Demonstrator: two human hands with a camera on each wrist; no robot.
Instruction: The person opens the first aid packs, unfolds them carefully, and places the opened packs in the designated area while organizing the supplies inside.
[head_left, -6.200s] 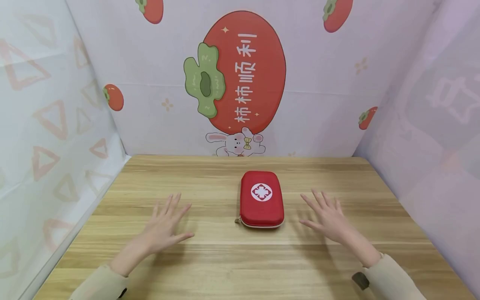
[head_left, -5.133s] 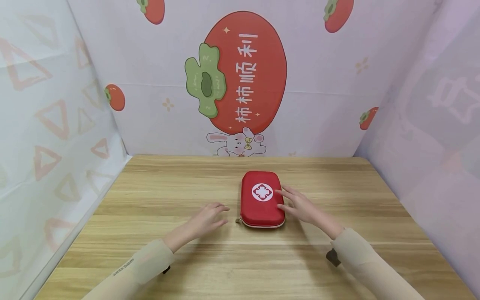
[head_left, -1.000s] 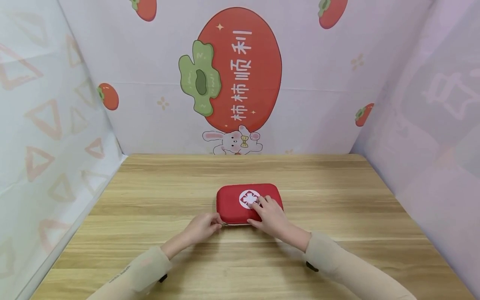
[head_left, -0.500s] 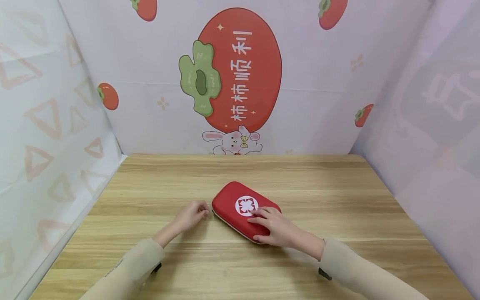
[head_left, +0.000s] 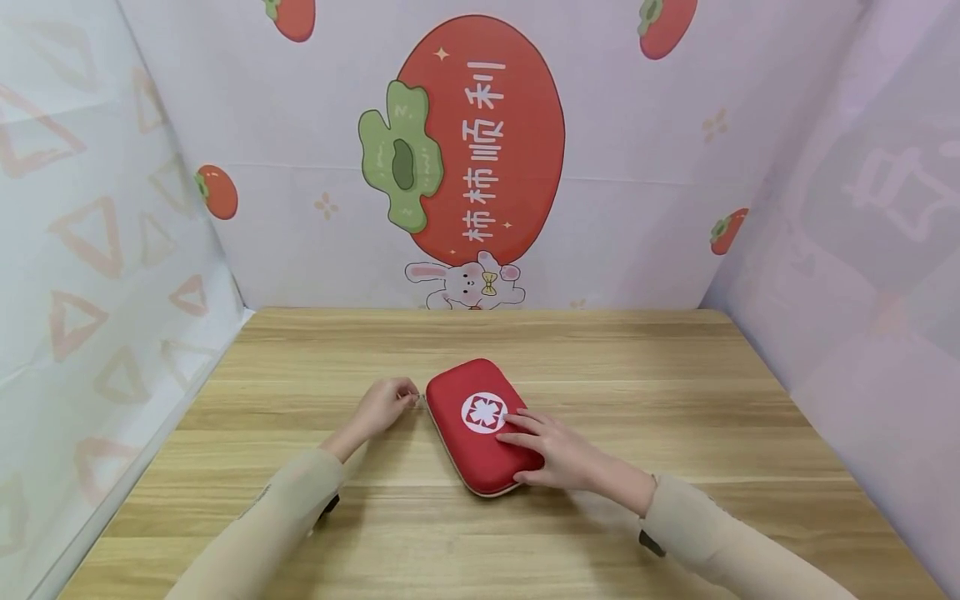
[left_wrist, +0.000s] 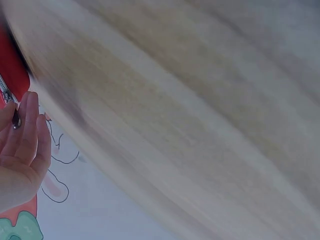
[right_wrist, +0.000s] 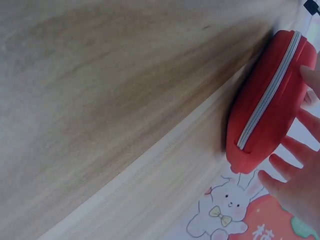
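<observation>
A red first-aid case with a white cross emblem lies slantwise on the wooden table, its lid down. My left hand is at its far left corner, where thumb and finger pinch the metal zipper pull; the slider shows just above in the left wrist view. My right hand rests on the case's right side, with nearly straight, spread fingers over the top and the thumb at the near edge. The right wrist view shows closed zipper teeth along one side.
The wooden table surrounds the case. Behind it stands a white backdrop printed with a big persimmon and a rabbit. Pale patterned cloth walls rise on the left and right.
Hands began apart from the case, then came to it. Over the last second the case has swung clockwise, and my left hand has moved away from me, holding the zipper pull.
</observation>
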